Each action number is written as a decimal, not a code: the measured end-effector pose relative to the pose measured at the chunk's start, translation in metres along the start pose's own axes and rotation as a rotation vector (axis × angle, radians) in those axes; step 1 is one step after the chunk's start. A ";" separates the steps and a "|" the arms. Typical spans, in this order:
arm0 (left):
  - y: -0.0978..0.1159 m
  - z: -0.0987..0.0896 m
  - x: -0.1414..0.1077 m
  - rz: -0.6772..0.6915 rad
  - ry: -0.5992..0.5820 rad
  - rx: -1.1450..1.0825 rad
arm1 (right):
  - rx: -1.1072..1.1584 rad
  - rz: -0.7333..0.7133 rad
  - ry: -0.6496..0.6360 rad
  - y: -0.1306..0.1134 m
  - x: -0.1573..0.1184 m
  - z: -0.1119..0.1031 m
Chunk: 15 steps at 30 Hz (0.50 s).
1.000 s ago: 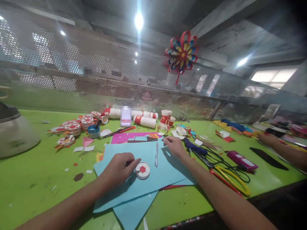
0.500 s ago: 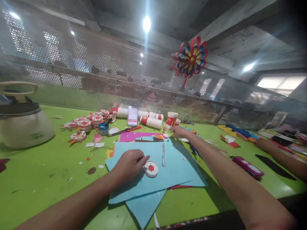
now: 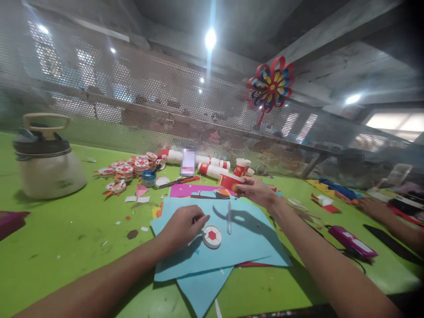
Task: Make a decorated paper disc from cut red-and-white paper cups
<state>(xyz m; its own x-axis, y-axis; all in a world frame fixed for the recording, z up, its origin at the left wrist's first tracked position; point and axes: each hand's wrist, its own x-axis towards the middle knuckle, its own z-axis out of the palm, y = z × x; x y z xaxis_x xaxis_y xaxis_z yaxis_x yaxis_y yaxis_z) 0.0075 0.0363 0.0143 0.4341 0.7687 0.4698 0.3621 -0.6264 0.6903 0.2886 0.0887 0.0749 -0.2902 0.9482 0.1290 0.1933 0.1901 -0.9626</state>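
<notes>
My right hand [image 3: 253,191] grips a red paper cup piece [image 3: 228,180] with gold marks, held above the far edge of the blue paper [image 3: 245,251]. On that paper my left hand [image 3: 185,225] rests with curled fingers and the thumb forward; anything inside it is hidden. Just right of its fingertips lies a round white disc with a red hexagon [image 3: 212,236]. A slim clear pen [image 3: 229,217] lies between the hands. Behind the held piece stand paper cups [image 3: 242,168], beside stacked cups lying sideways [image 3: 213,171].
Red-and-white cut discs [image 3: 124,170], a blue jar [image 3: 149,178] and red-handled scissors [image 3: 182,180] lie at the back left. A large jug [image 3: 46,172] stands at far left. At right are a purple case [image 3: 353,240] and another person's hand [image 3: 371,207]. A paper flower [image 3: 272,87] hangs above.
My right hand has drawn back from the cups and now holds the red cup piece. My left hand stays by the disc. The view has shifted slightly left.
</notes>
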 end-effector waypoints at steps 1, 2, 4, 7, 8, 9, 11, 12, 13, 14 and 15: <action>0.002 -0.001 0.001 -0.021 0.001 -0.039 | 0.064 -0.018 -0.029 -0.003 -0.006 0.010; 0.003 -0.002 0.001 -0.040 -0.004 -0.083 | 0.123 -0.032 -0.057 -0.005 -0.012 0.020; 0.009 -0.005 0.002 -0.063 -0.034 -0.181 | 0.218 -0.042 -0.114 -0.008 -0.022 0.040; 0.019 -0.009 0.001 -0.061 -0.092 -0.334 | 0.312 -0.035 -0.192 -0.009 -0.033 0.065; 0.021 -0.011 0.001 -0.057 -0.100 -0.382 | 0.331 -0.030 -0.214 -0.009 -0.035 0.071; 0.024 -0.012 0.001 -0.056 -0.100 -0.428 | 0.345 -0.024 -0.233 -0.007 -0.037 0.076; 0.026 -0.013 0.002 -0.063 -0.086 -0.517 | 0.358 -0.006 -0.260 -0.004 -0.039 0.083; 0.027 -0.014 0.002 -0.069 -0.078 -0.551 | 0.361 0.003 -0.268 -0.002 -0.039 0.085; 0.026 -0.015 0.003 -0.084 -0.072 -0.606 | 0.363 0.009 -0.273 0.000 -0.039 0.087; 0.026 -0.015 0.003 -0.107 -0.071 -0.679 | 0.366 0.013 -0.276 0.002 -0.039 0.088; 0.025 -0.015 0.004 -0.136 -0.073 -0.762 | 0.368 0.015 -0.280 0.003 -0.039 0.088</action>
<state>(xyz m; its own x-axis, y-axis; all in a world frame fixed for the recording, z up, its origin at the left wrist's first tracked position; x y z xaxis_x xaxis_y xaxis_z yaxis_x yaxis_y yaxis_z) 0.0060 0.0255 0.0419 0.4889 0.8056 0.3345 -0.2391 -0.2451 0.9396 0.2178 0.0301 0.0458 -0.5415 0.8354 0.0939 -0.1319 0.0259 -0.9909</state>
